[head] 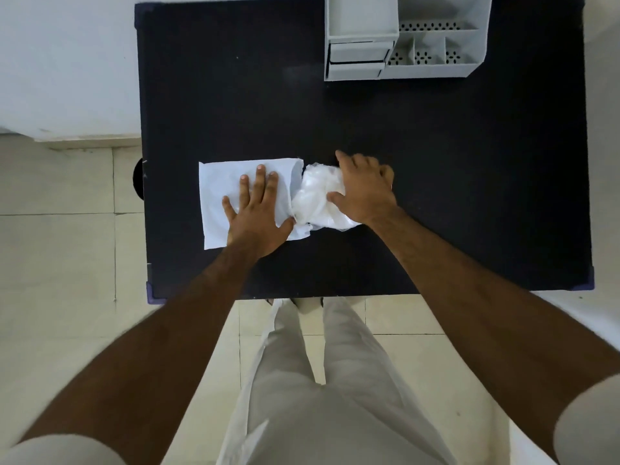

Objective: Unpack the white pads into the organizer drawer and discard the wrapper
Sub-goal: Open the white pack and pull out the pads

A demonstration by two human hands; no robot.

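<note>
White wrapper (pixel 221 196) lies mid-frame under our flat, spread left hand (pixel 256 209); our right hand (pixel 364 189) curls over crinkled pads (pixel 315 199), apparently gripping. Black table (pixel 469 196) lies bare between them and the upper-right organizer (pixel 402 38).

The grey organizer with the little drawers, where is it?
In the head view, the grey organizer sits at the far right corner of the black table, well beyond the right hand and the white pads.

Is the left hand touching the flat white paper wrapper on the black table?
Touching. The head view shows the left hand pressed palm-down, fingers spread, flat on the white paper wrapper, with no gap visible.
</note>
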